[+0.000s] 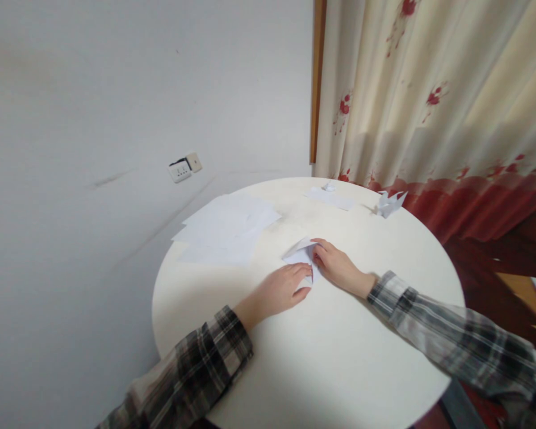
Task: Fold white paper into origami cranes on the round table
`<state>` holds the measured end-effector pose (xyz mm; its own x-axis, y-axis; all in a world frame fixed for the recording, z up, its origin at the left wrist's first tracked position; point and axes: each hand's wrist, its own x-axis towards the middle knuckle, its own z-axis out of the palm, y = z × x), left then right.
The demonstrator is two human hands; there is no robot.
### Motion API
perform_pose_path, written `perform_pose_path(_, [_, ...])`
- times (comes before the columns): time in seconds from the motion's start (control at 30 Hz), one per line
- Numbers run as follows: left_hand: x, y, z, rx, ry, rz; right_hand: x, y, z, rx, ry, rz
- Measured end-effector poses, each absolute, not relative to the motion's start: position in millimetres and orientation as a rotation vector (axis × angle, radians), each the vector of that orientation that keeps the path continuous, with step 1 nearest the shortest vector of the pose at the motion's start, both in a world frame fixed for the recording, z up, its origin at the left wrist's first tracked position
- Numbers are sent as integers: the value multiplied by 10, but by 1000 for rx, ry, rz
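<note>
A small piece of folded white paper point(298, 256) lies on the round white table point(339, 345), with a flap raised at its far edge. My right hand point(338, 266) grips its right side, fingers curled round the flap. At the near edge, my left hand point(279, 290) has its bent fingers on the paper and its thumb just below them. Part of the paper is hidden under my fingers.
Several loose white sheets point(227, 229) overlap at the table's left. Towards the back stand a folded paper crane point(389, 204) and a smaller folded piece point(329, 186) beside a flat sheet point(328, 198). A wall point(93, 268) borders the left; a curtain point(429, 137) hangs behind.
</note>
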<state>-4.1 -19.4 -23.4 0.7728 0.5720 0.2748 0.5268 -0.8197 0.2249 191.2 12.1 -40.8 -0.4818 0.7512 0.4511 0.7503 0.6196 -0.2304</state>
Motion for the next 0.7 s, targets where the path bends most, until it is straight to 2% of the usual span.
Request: perform_pose_path(0.7, [-46,-217,-260,2881,900,473,1896,94,-345,-1241,-2421,-12])
